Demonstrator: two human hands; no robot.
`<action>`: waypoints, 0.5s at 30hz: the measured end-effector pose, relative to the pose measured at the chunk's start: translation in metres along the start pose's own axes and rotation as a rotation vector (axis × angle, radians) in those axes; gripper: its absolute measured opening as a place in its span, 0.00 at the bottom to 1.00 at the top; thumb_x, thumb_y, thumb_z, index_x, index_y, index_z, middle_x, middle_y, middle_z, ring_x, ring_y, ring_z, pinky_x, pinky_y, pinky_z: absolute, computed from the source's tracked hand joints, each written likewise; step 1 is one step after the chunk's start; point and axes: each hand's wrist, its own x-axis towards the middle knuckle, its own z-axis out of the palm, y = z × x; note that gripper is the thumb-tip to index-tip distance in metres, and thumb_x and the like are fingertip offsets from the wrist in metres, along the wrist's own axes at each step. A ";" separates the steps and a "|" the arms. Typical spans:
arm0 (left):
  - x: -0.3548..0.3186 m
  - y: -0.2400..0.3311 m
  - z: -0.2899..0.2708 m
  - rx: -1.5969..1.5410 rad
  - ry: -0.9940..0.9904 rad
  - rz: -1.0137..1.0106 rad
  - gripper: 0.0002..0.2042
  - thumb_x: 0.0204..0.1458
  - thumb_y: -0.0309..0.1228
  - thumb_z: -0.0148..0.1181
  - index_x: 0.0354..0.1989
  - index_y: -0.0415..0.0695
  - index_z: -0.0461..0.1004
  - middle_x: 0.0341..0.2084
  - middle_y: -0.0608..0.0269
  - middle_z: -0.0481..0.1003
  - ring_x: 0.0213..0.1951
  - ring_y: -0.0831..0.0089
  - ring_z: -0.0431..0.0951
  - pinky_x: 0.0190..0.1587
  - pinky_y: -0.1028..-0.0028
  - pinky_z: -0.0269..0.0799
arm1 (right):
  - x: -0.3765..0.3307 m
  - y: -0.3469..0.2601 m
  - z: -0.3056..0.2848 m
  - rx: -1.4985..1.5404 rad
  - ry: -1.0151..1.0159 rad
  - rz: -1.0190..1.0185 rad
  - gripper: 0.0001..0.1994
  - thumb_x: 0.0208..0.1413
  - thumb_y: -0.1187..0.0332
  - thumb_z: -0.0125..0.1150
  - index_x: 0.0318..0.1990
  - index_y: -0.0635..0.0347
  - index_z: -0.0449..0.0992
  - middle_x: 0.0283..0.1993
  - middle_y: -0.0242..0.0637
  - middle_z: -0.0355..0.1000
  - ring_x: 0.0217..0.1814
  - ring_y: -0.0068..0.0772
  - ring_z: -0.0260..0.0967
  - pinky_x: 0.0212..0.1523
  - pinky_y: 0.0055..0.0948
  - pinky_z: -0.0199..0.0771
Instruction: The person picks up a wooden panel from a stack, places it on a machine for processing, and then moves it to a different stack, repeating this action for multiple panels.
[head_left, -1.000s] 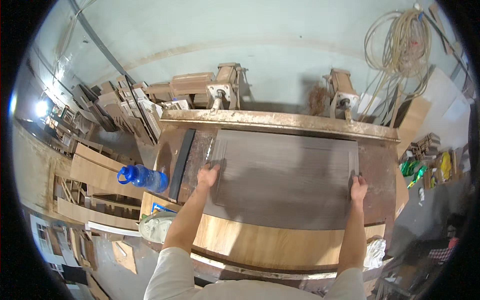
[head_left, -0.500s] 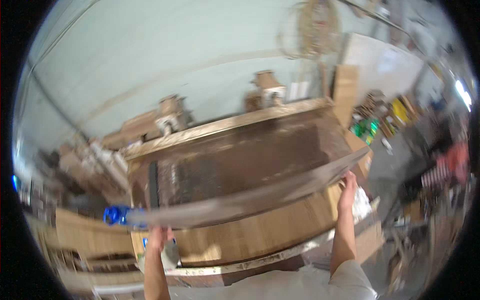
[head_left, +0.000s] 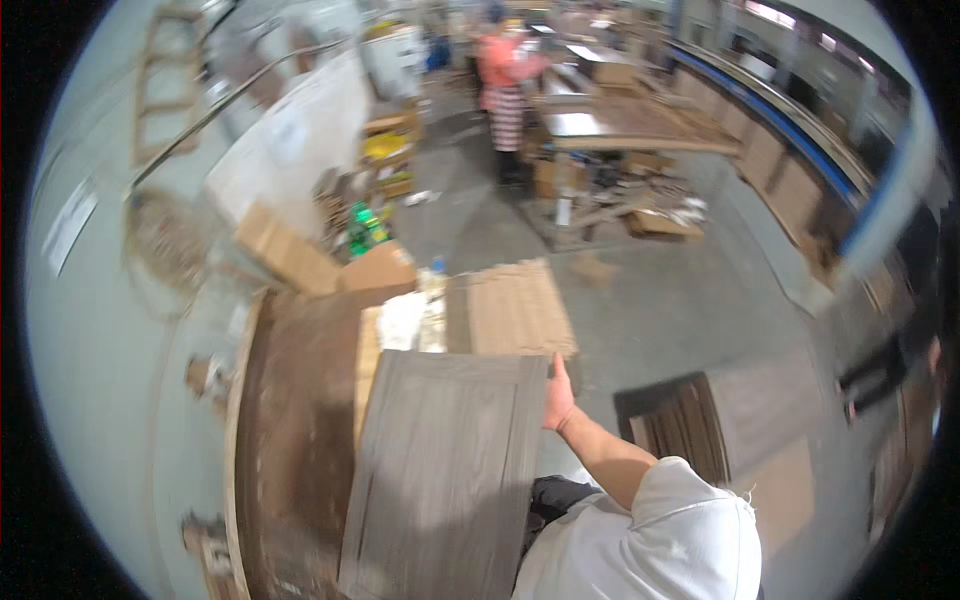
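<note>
- Grey wooden panel (head_left: 445,470) is lying over the brown workbench (head_left: 295,420), its long axis running from the lower edge up toward the far floor.
- Right hand (head_left: 558,398) is gripping its upper right edge.
- Left hand is out of sight; the panel's lower end is cut off.

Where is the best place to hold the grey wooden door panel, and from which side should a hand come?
Probably the long side edges. The grey door panel is flat and wide, and the right hand grips its right edge near the far corner. The left hand is not visible.
</note>
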 end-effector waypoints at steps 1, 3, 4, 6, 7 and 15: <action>0.002 0.005 0.013 0.005 -0.041 0.011 0.26 0.60 0.43 0.46 0.59 0.33 0.68 0.55 0.54 0.72 0.58 0.63 0.69 0.61 0.66 0.62 | -0.024 -0.016 -0.013 0.061 -0.066 0.009 0.52 0.51 0.22 0.38 0.68 0.61 0.60 0.70 0.47 0.59 0.71 0.50 0.55 0.70 0.52 0.51; 0.004 0.015 0.036 0.017 -0.110 0.039 0.27 0.60 0.43 0.46 0.59 0.33 0.68 0.55 0.53 0.72 0.58 0.62 0.69 0.61 0.66 0.62 | -0.070 -0.038 -0.035 0.140 -0.130 -0.025 0.53 0.50 0.22 0.38 0.68 0.63 0.60 0.70 0.47 0.59 0.71 0.51 0.55 0.70 0.52 0.51; 0.004 0.020 0.048 0.019 -0.145 0.051 0.27 0.60 0.43 0.46 0.59 0.33 0.68 0.55 0.53 0.72 0.58 0.62 0.69 0.61 0.66 0.62 | -0.097 -0.049 -0.045 0.162 0.000 -0.129 0.49 0.52 0.24 0.39 0.65 0.61 0.64 0.68 0.48 0.62 0.69 0.51 0.58 0.68 0.52 0.54; 0.005 0.027 0.075 0.014 -0.215 0.075 0.27 0.59 0.43 0.46 0.59 0.33 0.68 0.55 0.53 0.72 0.58 0.61 0.69 0.61 0.66 0.62 | -0.141 -0.070 -0.070 0.206 0.127 -0.258 0.46 0.53 0.26 0.40 0.63 0.60 0.67 0.65 0.48 0.65 0.66 0.51 0.61 0.66 0.53 0.58; 0.006 0.029 0.090 0.012 -0.251 0.083 0.27 0.59 0.43 0.46 0.59 0.33 0.68 0.55 0.53 0.72 0.58 0.61 0.69 0.61 0.66 0.62 | -0.165 -0.077 -0.086 0.205 0.251 -0.371 0.46 0.54 0.28 0.39 0.64 0.63 0.65 0.66 0.50 0.64 0.67 0.52 0.60 0.67 0.52 0.58; 0.001 0.028 0.273 -0.061 -0.610 0.063 0.28 0.58 0.43 0.45 0.59 0.32 0.67 0.55 0.51 0.71 0.58 0.59 0.69 0.61 0.65 0.62 | -0.337 -0.106 -0.226 0.616 0.637 -0.790 0.35 0.57 0.43 0.41 0.61 0.62 0.66 0.64 0.49 0.66 0.67 0.54 0.59 0.68 0.57 0.56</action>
